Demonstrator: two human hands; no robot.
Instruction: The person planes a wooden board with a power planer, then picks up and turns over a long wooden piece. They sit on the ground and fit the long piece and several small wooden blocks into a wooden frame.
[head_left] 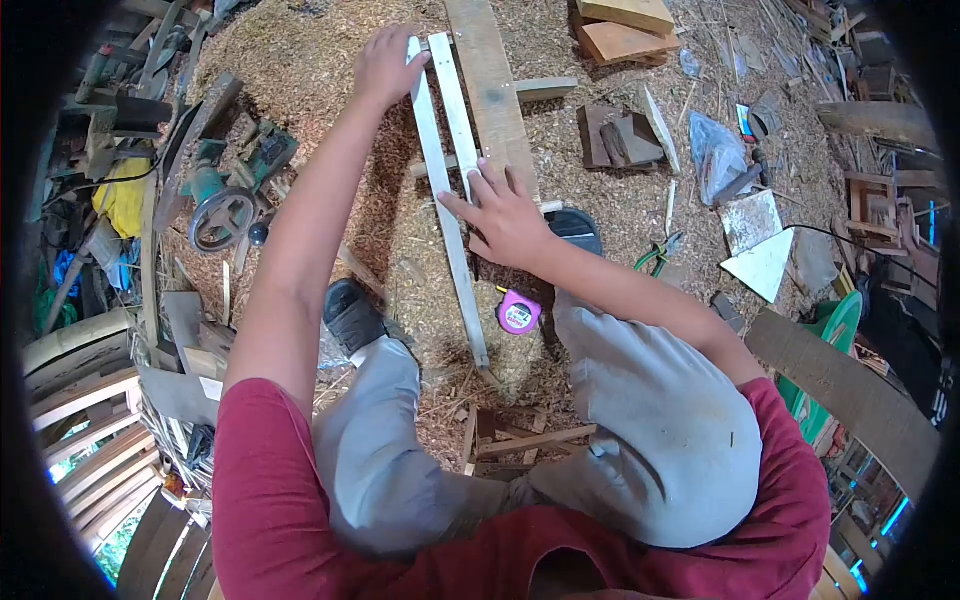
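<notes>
Two narrow pale wooden strips lie side by side, running away from me. My left hand (388, 66) is closed around the far end of the left strip (437, 165). My right hand (508, 220) is spread, its thumb reaching to the left strip and its fingers lying over the near part of the right strip (455, 105). Just right of them is a wider wooden plank (490, 75). A pink tape measure (518, 313) rests on the sawdust below my right hand, a bit of yellow tape showing.
Sawdust covers the ground. Green-handled pliers (658, 253), a plastic bag (716, 155) and a white triangular piece (762, 264) lie to the right. Wood blocks (628, 30) sit at the back. A green machine with a handwheel (223, 219) stands left. My sandalled foot (353, 315) is close to the strips.
</notes>
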